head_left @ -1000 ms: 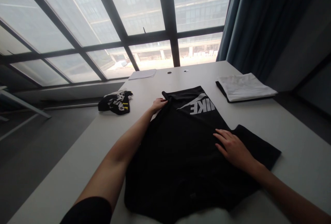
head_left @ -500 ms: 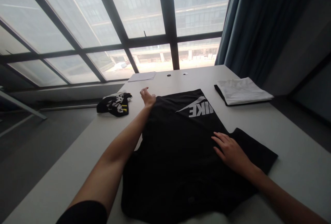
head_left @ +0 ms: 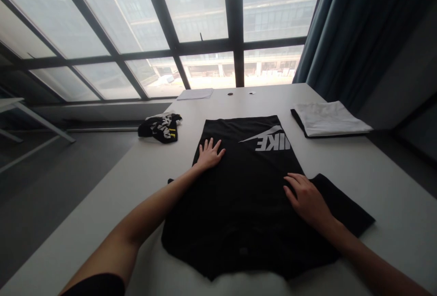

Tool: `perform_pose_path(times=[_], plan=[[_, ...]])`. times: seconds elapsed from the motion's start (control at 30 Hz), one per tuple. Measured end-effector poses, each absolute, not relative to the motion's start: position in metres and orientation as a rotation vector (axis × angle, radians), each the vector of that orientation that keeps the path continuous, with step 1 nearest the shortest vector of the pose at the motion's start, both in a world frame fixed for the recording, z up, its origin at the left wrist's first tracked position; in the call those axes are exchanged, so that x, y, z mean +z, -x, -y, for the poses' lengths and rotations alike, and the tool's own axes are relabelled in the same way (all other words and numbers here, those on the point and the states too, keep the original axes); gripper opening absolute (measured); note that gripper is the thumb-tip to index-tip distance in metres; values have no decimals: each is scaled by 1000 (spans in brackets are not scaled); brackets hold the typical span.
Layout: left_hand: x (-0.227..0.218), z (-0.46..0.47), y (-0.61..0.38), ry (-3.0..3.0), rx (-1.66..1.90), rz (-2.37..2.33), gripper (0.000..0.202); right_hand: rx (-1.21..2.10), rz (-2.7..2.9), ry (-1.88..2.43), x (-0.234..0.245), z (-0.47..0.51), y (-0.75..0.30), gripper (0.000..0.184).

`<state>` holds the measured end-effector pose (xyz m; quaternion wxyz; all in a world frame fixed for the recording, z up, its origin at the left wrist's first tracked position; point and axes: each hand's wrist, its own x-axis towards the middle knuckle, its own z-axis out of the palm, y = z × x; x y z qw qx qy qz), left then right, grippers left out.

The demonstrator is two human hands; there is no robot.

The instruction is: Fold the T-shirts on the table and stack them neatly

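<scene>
On the white table (head_left: 392, 173), the black T-shirt (head_left: 239, 196) is pressed flat under both open palms, left hand (head_left: 209, 154) at its left edge, right hand (head_left: 307, 198) beside the sleeve (head_left: 346, 202), and creases are probably best smoothed outward with even pressure.

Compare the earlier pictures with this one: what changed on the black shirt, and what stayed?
The left hand let go of the far left corner of the black shirt, drew back and now lies flat on it, fingers spread. The right hand stayed pressed by the sleeve; the folded white garment and crumpled black garment did not move.
</scene>
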<state>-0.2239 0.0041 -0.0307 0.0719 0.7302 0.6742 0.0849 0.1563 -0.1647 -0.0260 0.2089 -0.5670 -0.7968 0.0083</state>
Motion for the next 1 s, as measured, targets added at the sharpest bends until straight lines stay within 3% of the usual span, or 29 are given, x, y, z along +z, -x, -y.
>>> perform_pose_path(times=[0.4, 0.6, 0.8, 1.0], plan=[[-9, 0, 206, -2268, 290, -1944, 64, 47, 2316, 1660, -47, 133, -175, 62], [-3, 69, 237, -2428, 359, -1863, 56, -82, 2179, 1628, -32, 134, -180, 50], [-4, 147, 303, -2352, 164, -1923, 56, -15, 2224, 1585, -49, 136, -171, 50], [22, 186, 354, -2226, 478, -2207, 63, -52, 2252, 1559, -57, 133, -175, 48]])
